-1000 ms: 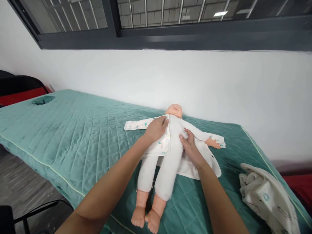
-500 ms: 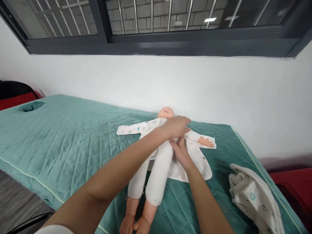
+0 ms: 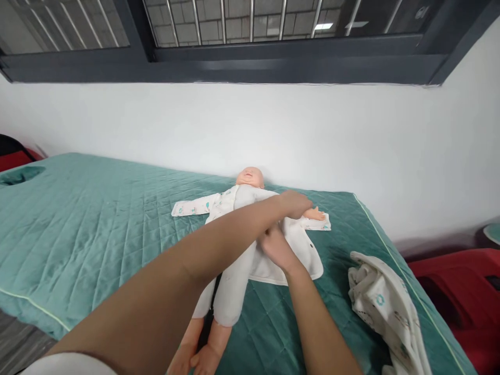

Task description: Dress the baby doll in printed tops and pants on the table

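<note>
A baby doll [image 3: 236, 289] in white lies on its back on the green quilted bed cover [image 3: 128, 208], its head at the wall. A white baby shirt [image 3: 300, 258] with a small print is spread beneath it; one sleeve [image 3: 191, 206] reaches out flat to the left. My left hand [image 3: 296, 204] is closed around the doll's arm near the wrist, and the doll's small hand [image 3: 314, 214] sticks out past it. Lower down, at the doll's side over the shirt, my right hand [image 3: 275, 245] is closed with fingers curled under. Whatever it grips is hidden.
A crumpled white printed cloth [image 3: 390, 312] lies on the bed at the right. Red objects [image 3: 457, 307] stand beyond the bed's right edge. Behind the bed rises a white wall [image 3: 234, 125] with a dark window frame [image 3: 273, 67] above.
My left hand has moved outward along the doll's arm toward its wrist. My right hand's fingers have curled in. The view has shifted slightly to the right.
</note>
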`<state>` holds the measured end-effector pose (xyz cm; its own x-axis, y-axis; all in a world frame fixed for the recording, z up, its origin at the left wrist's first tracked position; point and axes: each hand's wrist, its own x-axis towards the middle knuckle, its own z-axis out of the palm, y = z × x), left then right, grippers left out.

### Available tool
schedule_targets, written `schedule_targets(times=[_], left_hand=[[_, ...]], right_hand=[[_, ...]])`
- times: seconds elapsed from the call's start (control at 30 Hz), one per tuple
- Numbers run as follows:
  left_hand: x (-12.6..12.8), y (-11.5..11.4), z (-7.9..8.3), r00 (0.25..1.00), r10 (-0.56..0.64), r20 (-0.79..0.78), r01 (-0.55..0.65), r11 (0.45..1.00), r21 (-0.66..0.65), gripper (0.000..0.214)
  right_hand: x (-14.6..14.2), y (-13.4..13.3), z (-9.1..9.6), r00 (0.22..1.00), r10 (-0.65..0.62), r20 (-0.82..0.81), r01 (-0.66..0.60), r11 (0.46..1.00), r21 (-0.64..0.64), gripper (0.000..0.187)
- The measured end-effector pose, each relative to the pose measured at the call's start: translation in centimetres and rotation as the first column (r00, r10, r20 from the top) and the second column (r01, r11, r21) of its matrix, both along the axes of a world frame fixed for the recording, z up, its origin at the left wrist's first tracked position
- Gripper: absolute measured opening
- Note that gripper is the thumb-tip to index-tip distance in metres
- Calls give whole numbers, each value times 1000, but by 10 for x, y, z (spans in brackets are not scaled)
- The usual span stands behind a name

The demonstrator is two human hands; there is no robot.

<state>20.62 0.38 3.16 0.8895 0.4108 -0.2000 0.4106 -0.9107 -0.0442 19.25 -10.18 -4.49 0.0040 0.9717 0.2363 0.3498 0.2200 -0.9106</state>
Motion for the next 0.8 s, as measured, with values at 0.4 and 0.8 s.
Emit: schedule_targets(times=[0.4, 0.8], left_hand=[[-21, 18, 7, 985, 98, 140, -90, 994, -67, 37], [-35, 10, 0, 983, 9, 182, 2, 998, -62, 14]], right_hand=[[79, -9, 7, 998, -59, 15, 61, 990, -130, 29], [98, 24, -14, 814, -563, 141, 580, 795, -175, 25]])
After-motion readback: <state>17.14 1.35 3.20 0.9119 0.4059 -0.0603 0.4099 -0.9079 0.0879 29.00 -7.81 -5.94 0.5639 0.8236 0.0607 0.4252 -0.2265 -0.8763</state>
